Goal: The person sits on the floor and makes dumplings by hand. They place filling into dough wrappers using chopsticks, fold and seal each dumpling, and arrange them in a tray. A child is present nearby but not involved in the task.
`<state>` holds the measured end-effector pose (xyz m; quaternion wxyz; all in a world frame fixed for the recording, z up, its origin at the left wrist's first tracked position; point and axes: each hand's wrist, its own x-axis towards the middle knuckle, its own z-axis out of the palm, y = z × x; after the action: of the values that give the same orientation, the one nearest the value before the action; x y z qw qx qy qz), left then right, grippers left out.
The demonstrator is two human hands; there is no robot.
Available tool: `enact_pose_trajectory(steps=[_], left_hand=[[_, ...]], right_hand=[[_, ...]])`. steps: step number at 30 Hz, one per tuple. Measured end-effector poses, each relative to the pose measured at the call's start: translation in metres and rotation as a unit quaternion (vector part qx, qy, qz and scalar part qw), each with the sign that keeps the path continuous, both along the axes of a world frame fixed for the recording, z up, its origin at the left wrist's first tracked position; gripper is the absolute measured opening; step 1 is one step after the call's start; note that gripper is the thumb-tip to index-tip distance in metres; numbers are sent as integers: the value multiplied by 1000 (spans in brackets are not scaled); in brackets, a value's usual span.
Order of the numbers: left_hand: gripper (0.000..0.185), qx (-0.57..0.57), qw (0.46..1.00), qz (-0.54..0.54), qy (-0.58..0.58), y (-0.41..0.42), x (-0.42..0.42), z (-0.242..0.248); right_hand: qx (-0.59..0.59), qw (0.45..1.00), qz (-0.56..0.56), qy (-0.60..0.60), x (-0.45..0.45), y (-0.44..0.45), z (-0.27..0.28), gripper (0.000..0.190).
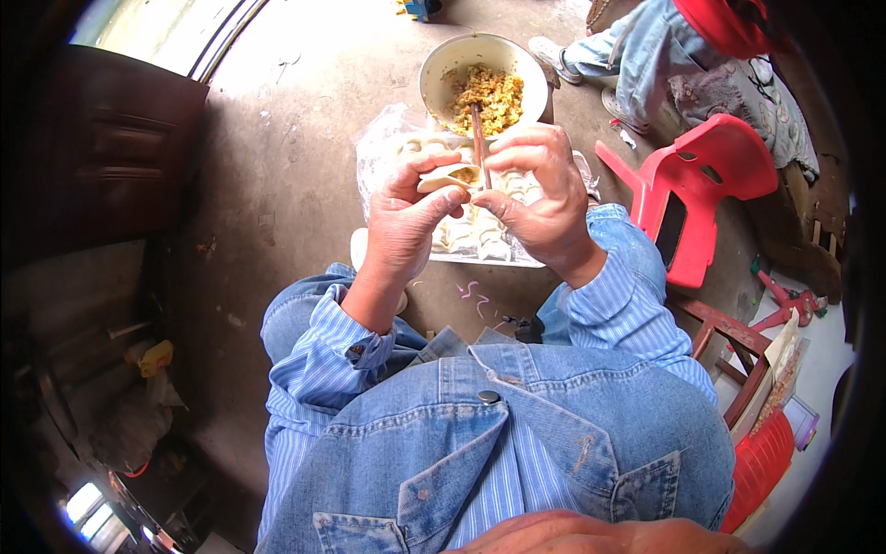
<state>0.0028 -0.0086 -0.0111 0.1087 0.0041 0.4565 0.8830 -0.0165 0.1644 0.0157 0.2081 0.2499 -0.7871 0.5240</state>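
My left hand [408, 215] holds a dough wrapper [443, 179] folded around some filling, its near-right side still parted so the filling shows. Beside it my right hand [543, 194], floury, has its thumb close to the wrapper and its fingers curled near a pair of brown chopsticks [477, 135]; whether it grips them I cannot tell. The chopsticks' far ends rest in yellowish chopped filling [495, 93] in a large cream bowl [430, 76]. Below both hands, rows of folded dumplings [460, 235] lie on a white tray [484, 262], with clear plastic film [370, 138] at its far left.
A red plastic chair [734, 159] stands at the right. Another person's legs [637, 69] in light jeans are at the upper right. A dark wooden panel [131, 145] is at the left. A reddish wooden frame [737, 329] and a red basket [761, 464] are at the lower right.
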Motion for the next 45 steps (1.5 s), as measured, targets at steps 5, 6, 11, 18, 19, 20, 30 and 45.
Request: enact_pose_trajectory(steps=[5, 6, 11, 18, 19, 20, 30, 45], left_hand=[[32, 16, 1000, 18, -5, 1, -2, 4], [32, 12, 1000, 19, -8, 1, -1, 5], [33, 5, 1000, 2, -8, 1, 0, 1], [33, -21, 1000, 10, 7, 5, 1, 7], [33, -22, 1000, 14, 9, 4, 1, 7], [33, -23, 1000, 18, 10, 3, 1, 6], [33, -25, 1000, 13, 11, -1, 2, 1], [34, -58, 998, 10, 36, 0, 4, 7]], right_hand=[[-38, 990, 28, -134, -1, 2, -7, 23], [-45, 988, 36, -145, 0, 2, -7, 22], [-38, 992, 49, -113, 0, 0, -7, 13], [-5, 996, 30, -83, -3, 3, -7, 11], [-13, 995, 31, -92, -3, 3, -8, 12], [-21, 994, 32, -102, -3, 3, -8, 14], [-38, 992, 48, -108, -2, 0, -5, 20], [-74, 982, 59, -165, 0, -1, -1, 18]])
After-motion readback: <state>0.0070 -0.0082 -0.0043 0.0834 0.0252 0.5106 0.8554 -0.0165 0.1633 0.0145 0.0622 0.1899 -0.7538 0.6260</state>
